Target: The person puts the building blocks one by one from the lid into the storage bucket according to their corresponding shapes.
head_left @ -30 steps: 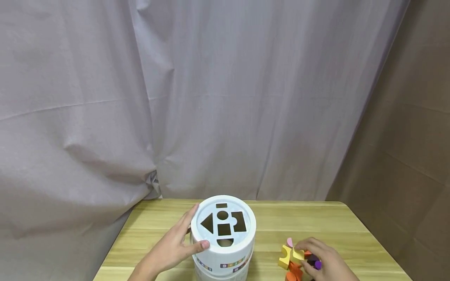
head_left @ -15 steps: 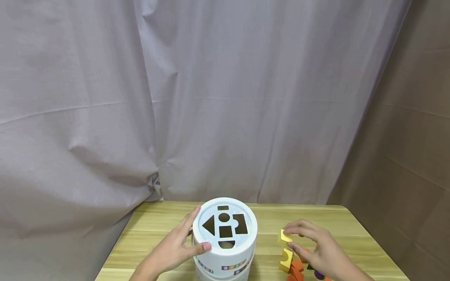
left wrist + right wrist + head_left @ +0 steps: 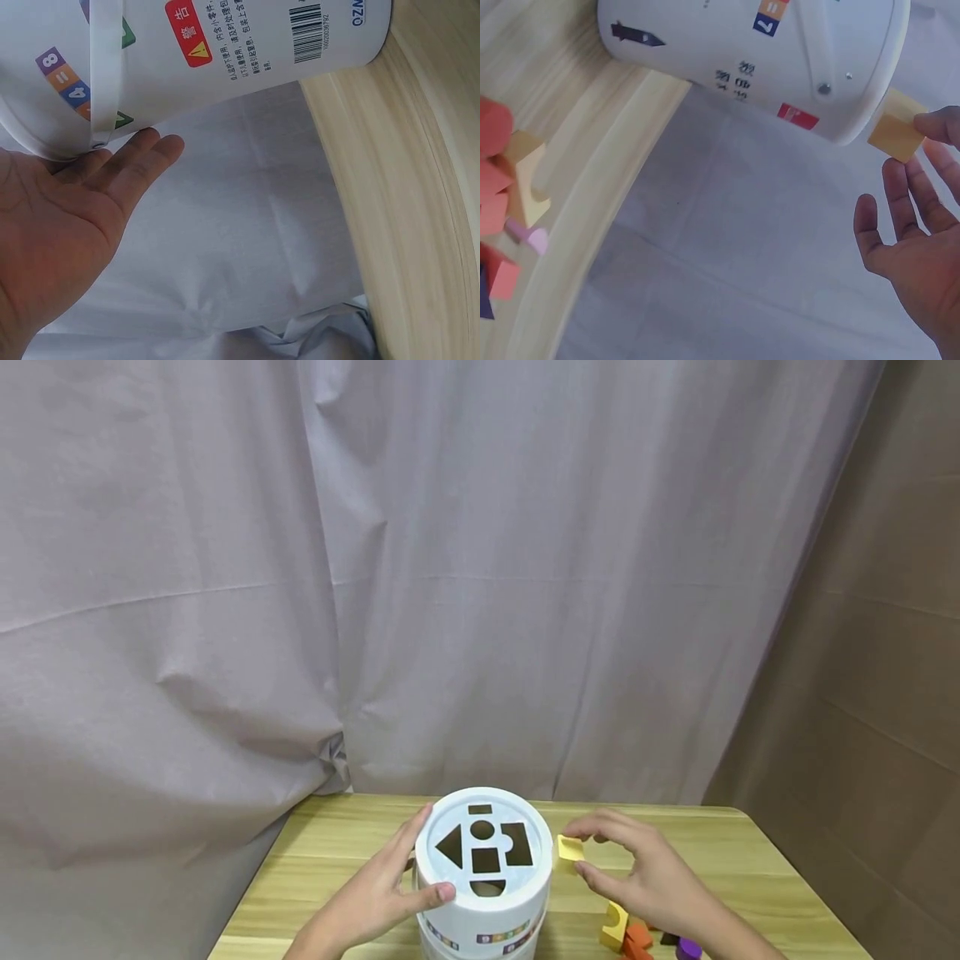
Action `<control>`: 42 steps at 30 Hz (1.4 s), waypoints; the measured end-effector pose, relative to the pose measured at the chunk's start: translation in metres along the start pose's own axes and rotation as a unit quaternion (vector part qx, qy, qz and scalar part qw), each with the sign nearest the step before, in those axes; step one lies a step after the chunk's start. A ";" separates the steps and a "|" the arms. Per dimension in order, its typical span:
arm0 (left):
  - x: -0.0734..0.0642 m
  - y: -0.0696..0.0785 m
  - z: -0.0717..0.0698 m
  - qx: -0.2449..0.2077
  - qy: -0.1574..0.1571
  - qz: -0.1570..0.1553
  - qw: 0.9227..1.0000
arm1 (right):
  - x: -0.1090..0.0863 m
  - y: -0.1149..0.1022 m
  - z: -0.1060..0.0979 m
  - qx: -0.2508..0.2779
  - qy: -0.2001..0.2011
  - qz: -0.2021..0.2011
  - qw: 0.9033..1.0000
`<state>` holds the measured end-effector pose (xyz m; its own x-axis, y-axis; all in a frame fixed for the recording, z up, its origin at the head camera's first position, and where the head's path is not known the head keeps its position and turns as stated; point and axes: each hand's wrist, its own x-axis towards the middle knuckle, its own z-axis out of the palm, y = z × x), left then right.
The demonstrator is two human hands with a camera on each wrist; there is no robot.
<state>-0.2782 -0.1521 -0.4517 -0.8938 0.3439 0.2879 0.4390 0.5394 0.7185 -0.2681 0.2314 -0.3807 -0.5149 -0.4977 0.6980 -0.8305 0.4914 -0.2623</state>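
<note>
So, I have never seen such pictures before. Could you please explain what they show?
There is no machine, only a person's two bare hands. The wide picture is from a camera on the head; the closer two are from cameras on the wrists. The left hand rests against a white bucket, whose lid has shaped holes. The right hand pinches a yellow block close to it. On the wooden table lie more blocks: another yellow one, orange-red pieces, a purple one.
</note>
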 end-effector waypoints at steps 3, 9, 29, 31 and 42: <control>0.001 0.001 0.000 0.001 0.001 0.004 1.000 | 0.006 -0.002 0.003 0.003 -0.003 0.000 1.000; 0.003 0.000 -0.002 0.006 0.001 0.011 1.000 | 0.017 -0.003 0.010 0.015 -0.010 -0.008 1.000; 0.004 0.000 0.003 -0.007 0.002 0.001 1.000 | 0.041 -0.009 0.037 0.057 -0.042 -0.003 0.997; 0.004 0.000 0.004 -0.005 0.002 0.003 1.000 | 0.043 -0.010 0.039 0.061 -0.045 -0.004 0.997; 0.007 0.003 0.003 -0.010 0.000 0.006 1.000 | 0.050 -0.010 0.048 0.065 -0.052 -0.020 0.996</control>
<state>-0.2827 -0.1460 -0.4500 -0.8887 0.3506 0.2955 0.4471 0.5198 0.7279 -0.2956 0.1679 -0.3752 -0.4940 -0.5896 0.6390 -0.8681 0.3756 -0.3245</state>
